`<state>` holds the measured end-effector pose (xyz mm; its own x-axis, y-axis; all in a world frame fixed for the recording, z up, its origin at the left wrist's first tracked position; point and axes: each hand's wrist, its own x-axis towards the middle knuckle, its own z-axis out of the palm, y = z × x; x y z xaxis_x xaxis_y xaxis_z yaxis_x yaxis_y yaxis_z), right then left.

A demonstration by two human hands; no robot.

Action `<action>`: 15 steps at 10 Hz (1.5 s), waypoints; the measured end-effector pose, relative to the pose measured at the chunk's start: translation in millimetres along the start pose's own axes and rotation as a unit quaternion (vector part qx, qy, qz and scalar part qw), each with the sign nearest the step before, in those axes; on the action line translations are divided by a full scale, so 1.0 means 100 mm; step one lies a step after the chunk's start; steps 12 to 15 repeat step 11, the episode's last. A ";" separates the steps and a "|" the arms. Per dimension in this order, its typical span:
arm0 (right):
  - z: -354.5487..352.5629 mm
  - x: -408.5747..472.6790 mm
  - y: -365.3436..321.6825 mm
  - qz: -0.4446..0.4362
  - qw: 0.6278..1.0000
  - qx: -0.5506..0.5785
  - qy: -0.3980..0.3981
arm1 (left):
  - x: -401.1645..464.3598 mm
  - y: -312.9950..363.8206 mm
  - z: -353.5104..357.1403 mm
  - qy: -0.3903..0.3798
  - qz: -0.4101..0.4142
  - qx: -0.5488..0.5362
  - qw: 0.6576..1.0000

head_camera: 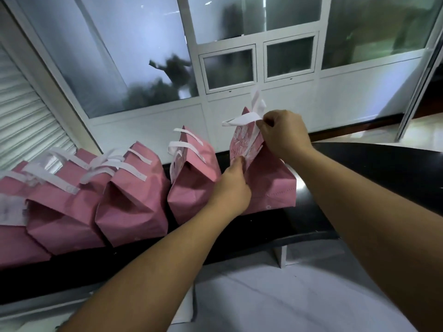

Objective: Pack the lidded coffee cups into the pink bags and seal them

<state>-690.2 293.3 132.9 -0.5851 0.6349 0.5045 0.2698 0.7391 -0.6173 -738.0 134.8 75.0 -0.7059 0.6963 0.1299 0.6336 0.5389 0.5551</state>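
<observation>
Several pink paper bags with white strap handles stand in a row on a black counter (359, 168). The rightmost pink bag (271, 185) is upright, and both my hands are on it. My right hand (280, 135) pinches its white handle straps (242, 119) at the top edge. My left hand (231, 185) pinches the bag's folded side lower down. No coffee cup is visible; the bags hide their contents. The neighbouring bag (191, 178) stands closed just to the left.
More closed pink bags (134, 195) fill the counter to the left edge of view. A white wall panel with frosted windows (230, 68) rises behind the counter. A slatted shutter (21, 116) is at the far left. Pale floor lies below the counter's front edge.
</observation>
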 end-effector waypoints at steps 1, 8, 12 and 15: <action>0.22 0.09 0.01 -0.020 1.000 0.006 0.004 | 0.13 -0.01 0.03 0.030 -0.016 0.037 0.999; 0.30 -0.09 0.02 0.080 0.982 -0.005 -0.173 | -0.19 -0.12 -0.14 -0.014 -0.022 0.080 0.996; 0.22 -0.74 -0.17 0.088 0.987 -0.070 -0.118 | -1.09 -0.88 -0.38 -0.034 -0.027 0.011 0.999; 0.22 -0.74 -0.17 0.088 0.987 -0.070 -0.118 | -1.09 -0.88 -0.38 -0.034 -0.027 0.011 0.999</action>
